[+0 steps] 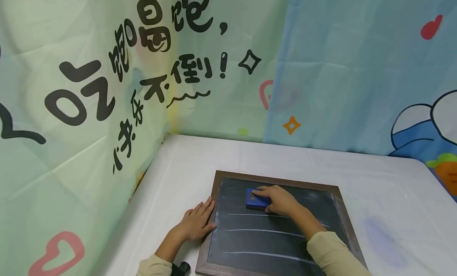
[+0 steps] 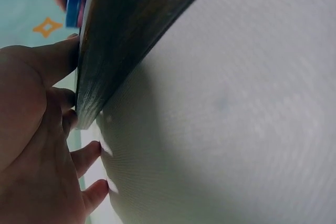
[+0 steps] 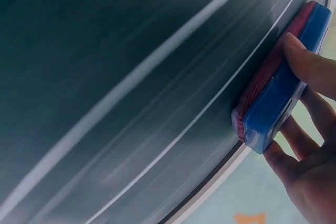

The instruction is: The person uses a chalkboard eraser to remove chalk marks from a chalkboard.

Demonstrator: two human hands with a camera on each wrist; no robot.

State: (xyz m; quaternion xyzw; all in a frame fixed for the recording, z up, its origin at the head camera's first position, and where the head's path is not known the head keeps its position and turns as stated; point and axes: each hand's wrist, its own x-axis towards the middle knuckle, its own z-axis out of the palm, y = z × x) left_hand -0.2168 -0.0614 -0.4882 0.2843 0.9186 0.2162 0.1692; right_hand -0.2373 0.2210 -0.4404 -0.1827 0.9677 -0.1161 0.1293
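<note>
A chalkboard [image 1: 250, 242] with a brown wooden frame lies flat on the white-covered table. My right hand [image 1: 283, 200] holds a blue board eraser [image 1: 254, 201] against its upper part. In the right wrist view the thumb and fingers grip the blue back of the eraser [image 3: 286, 90], its red felt side facing the board. Several white chalk lines run across the board below the eraser. At the left side, my left hand [image 1: 196, 222] rests along the frame with fingers extended. The left wrist view shows its thumb at the frame's edge [image 2: 113, 40] and some fingertips on the cloth.
White cloth [image 1: 182, 161] covers the table, with a faint bluish smudge [image 1: 385, 240] at right. Printed fabric walls [image 1: 228, 113] stand along the left and back. A dark object [image 1: 181, 269] sits by the left sleeve.
</note>
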